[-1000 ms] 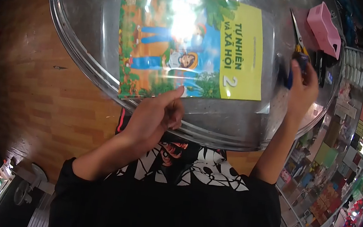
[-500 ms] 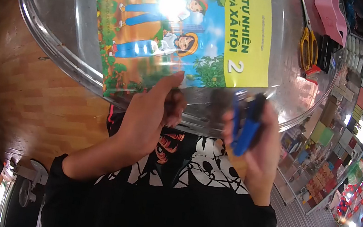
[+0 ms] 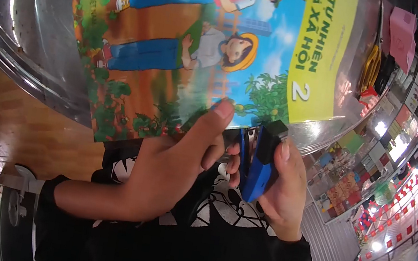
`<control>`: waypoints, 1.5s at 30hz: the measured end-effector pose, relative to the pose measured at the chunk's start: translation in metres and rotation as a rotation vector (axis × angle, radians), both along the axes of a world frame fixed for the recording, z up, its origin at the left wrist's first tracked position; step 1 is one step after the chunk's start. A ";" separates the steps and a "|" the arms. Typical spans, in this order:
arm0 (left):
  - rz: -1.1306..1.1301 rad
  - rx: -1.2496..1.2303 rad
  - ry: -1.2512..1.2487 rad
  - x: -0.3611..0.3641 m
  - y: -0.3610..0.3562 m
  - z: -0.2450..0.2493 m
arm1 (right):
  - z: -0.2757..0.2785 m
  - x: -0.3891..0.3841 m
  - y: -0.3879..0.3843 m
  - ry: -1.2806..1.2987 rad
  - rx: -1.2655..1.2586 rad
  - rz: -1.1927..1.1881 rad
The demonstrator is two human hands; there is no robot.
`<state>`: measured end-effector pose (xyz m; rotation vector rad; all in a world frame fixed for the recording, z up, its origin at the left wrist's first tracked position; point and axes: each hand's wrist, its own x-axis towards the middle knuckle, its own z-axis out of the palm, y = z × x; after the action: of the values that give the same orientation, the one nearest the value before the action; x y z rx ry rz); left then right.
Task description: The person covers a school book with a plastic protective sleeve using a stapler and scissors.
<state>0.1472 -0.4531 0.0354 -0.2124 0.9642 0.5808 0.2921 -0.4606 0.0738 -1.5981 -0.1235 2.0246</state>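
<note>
A book with a colourful picture cover (image 3: 149, 58) is tilted up over the table, its yellow title strip to the right. My left hand (image 3: 177, 163) grips its near edge, thumb lying on the cover and the other fingers curled beneath. In my right hand (image 3: 287, 184) is a blue and black stapler (image 3: 260, 164), wrapped by the thumb and fingers. The stapler's black head meets the book's near edge, just right of my left thumb. Whether paper lies between its jaws is hard to make out.
Under the book is a clear-covered round table (image 3: 19, 72). Yellow-handled scissors (image 3: 371, 68) and a pink holder (image 3: 402, 37) lie at its right side. Shelves of goods (image 3: 358, 173) stand beyond, and a fan (image 3: 17, 205) is at lower left.
The book has come nearer and its near edge has risen off the table, now held by my left hand. My right hand has brought the stapler leftward to that edge.
</note>
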 end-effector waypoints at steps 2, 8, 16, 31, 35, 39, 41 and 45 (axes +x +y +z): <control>0.001 -0.038 0.012 0.000 0.008 0.005 | 0.001 -0.003 0.001 -0.045 -0.007 0.003; -0.126 0.011 0.103 -0.002 0.005 0.002 | 0.002 0.004 0.003 -0.049 -0.081 0.006; -0.191 -0.033 0.090 -0.004 0.005 0.002 | 0.007 -0.001 0.008 -0.197 -0.050 0.008; 0.047 -0.033 0.038 0.002 0.008 0.002 | 0.000 -0.003 0.008 -0.167 -0.020 0.008; 0.059 -0.047 0.072 0.004 0.005 0.003 | 0.001 -0.010 0.009 -0.199 0.000 -0.004; 0.030 -0.005 0.106 0.005 0.003 0.001 | -0.001 -0.009 0.008 -0.191 0.018 0.013; 0.071 0.014 0.083 0.006 0.002 -0.001 | -0.001 -0.009 0.010 -0.213 0.013 0.054; -0.027 0.125 0.127 0.002 -0.001 -0.004 | -0.005 -0.012 0.010 -0.208 0.002 -0.001</control>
<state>0.1487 -0.4542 0.0315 -0.0510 1.0476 0.6336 0.2805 -0.4502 0.0689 -1.8039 -0.2022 1.8522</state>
